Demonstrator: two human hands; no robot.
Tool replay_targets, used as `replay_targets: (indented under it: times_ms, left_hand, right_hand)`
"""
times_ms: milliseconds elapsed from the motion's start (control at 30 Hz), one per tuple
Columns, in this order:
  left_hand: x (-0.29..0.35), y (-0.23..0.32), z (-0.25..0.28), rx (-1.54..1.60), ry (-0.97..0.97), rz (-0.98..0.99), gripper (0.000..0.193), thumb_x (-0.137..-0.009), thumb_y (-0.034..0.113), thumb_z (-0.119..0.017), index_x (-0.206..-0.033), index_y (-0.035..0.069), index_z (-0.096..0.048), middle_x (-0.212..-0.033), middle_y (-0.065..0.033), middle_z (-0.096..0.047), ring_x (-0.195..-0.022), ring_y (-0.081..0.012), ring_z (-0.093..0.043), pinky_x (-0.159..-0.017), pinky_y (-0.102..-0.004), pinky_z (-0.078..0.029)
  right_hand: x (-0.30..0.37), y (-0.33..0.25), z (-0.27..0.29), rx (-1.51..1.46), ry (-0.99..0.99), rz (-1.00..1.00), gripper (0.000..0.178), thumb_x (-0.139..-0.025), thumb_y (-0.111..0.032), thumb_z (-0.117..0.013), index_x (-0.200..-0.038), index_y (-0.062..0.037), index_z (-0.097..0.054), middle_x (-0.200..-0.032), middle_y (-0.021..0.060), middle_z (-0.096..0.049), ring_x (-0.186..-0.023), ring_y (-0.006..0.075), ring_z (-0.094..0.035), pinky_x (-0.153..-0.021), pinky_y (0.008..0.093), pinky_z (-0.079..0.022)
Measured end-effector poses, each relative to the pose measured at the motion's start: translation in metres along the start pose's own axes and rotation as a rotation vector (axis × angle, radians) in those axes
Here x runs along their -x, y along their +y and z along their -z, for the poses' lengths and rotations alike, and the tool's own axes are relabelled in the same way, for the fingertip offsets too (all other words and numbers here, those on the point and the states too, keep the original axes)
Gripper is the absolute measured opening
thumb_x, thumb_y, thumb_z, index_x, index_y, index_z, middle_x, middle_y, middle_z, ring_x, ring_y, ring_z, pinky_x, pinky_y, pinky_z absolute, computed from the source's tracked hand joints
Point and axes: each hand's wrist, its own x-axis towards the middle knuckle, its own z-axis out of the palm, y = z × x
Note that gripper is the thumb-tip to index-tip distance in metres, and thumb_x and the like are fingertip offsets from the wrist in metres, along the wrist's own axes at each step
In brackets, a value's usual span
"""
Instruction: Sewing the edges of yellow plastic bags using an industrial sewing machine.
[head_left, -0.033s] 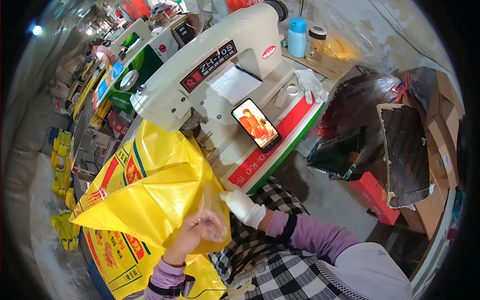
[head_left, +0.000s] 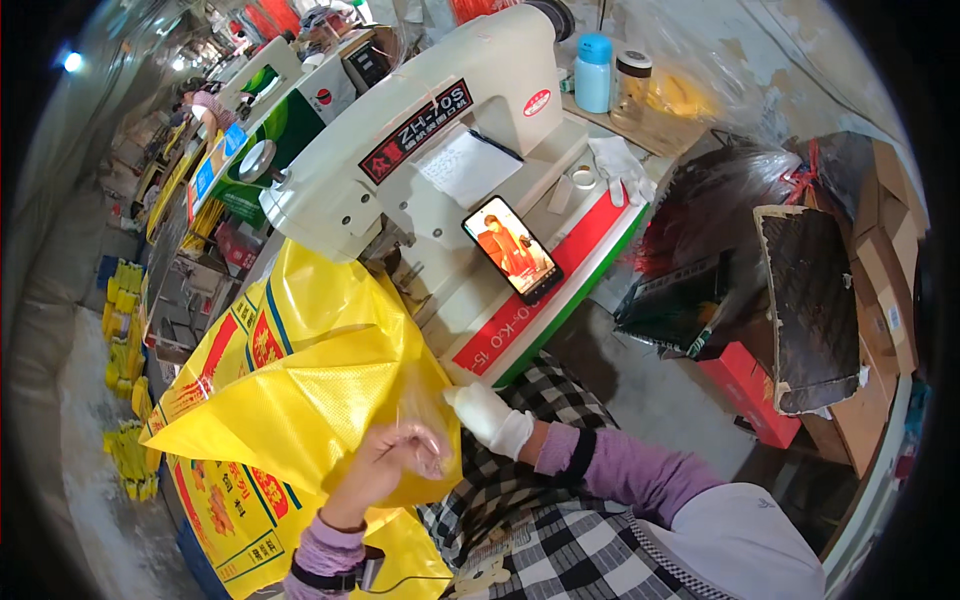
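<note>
A large yellow woven plastic bag (head_left: 310, 395) with red and blue print spreads over my lap, its far end at the head of a cream sewing machine (head_left: 440, 110). My bare left hand (head_left: 395, 460) is in front of the bag, its fingers curled closed on thin clear plastic film (head_left: 425, 405). The film looks like a liner, but where it joins the bag cannot be made out. My right hand (head_left: 490, 418), in a white glove, has its fingers pressed together at the bag's right edge, pinching it; the fingertips are partly hidden.
A lit phone (head_left: 512, 250) lies on the machine bed, near a paper sheet with a pen (head_left: 495, 146), a tape roll (head_left: 584, 178) and a white glove (head_left: 622, 170). Behind stand a blue bottle (head_left: 593, 75) and a jar (head_left: 630, 85). Cardboard (head_left: 810, 310) is stacked at right.
My left hand has shifted slightly, and the clear film above it stands a little higher. My right hand has moved a touch to the right. The bag and machine look unchanged.
</note>
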Motion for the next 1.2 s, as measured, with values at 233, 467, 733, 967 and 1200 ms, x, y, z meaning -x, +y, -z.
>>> replay_targets:
  times_ms: [233,467,733,967,1200]
  left_hand:
    - [-0.07,0.062,-0.028,-1.682,-0.014,-0.767,0.009,-0.079,0.006,-0.057,-0.07,0.005,-0.058,-0.073,-0.0099,-0.06,-0.074,-0.0276,-0.062,-0.066,-0.0375,-0.051]
    - [-0.006,-0.007,-0.032,-1.756,-0.417,-0.246,0.009,-0.079,0.012,-0.06,-0.083,0.004,-0.058,-0.065,-0.0111,-0.061,-0.058,-0.0312,-0.063,-0.051,-0.0428,-0.048]
    - [0.002,-0.015,-0.057,-1.808,-0.273,-0.231,0.024,-0.083,0.014,-0.058,-0.103,0.003,-0.052,-0.063,-0.0085,-0.06,-0.052,-0.0283,-0.063,-0.046,-0.0395,-0.047]
    - [-0.033,0.013,-0.028,-1.661,-0.555,-0.599,0.02,-0.088,0.025,-0.055,-0.084,0.009,-0.065,-0.058,-0.0071,-0.058,-0.047,-0.0296,-0.056,-0.047,-0.0415,-0.044]
    - [-0.095,0.111,0.084,-1.905,-0.276,-0.276,0.066,-0.086,0.066,-0.054,-0.064,0.005,-0.065,-0.064,-0.0177,-0.058,-0.068,-0.036,-0.056,-0.078,-0.0436,-0.041]
  right_hand:
    - [0.062,-0.021,-0.019,-0.263,-0.118,-0.216,0.031,-0.092,-0.008,-0.052,-0.122,-0.0006,-0.059,-0.108,0.005,-0.066,-0.098,0.0145,-0.061,-0.084,0.0307,-0.051]
    - [0.122,-0.08,0.043,0.386,-0.21,-0.19,0.028,-0.085,-0.009,-0.052,-0.107,0.0035,-0.064,-0.094,0.0154,-0.07,-0.087,0.0206,-0.066,-0.08,0.0326,-0.049]
    - [0.083,-0.087,0.028,0.464,-0.023,0.105,0.049,-0.086,-0.023,-0.054,-0.129,0.0002,-0.052,-0.087,0.026,-0.065,-0.083,0.0421,-0.065,-0.074,0.0454,-0.052]
    - [0.1,-0.09,0.006,0.941,-0.067,0.094,0.075,-0.081,-0.009,-0.056,-0.15,-0.0056,-0.029,-0.063,0.0185,-0.061,-0.055,0.0362,-0.061,-0.055,0.0484,-0.049]
    - [0.077,-0.08,0.011,1.01,-0.037,0.197,0.074,-0.083,-0.007,-0.055,-0.151,-0.0054,-0.027,-0.059,0.0137,-0.06,-0.05,0.0318,-0.06,-0.049,0.0444,-0.048]
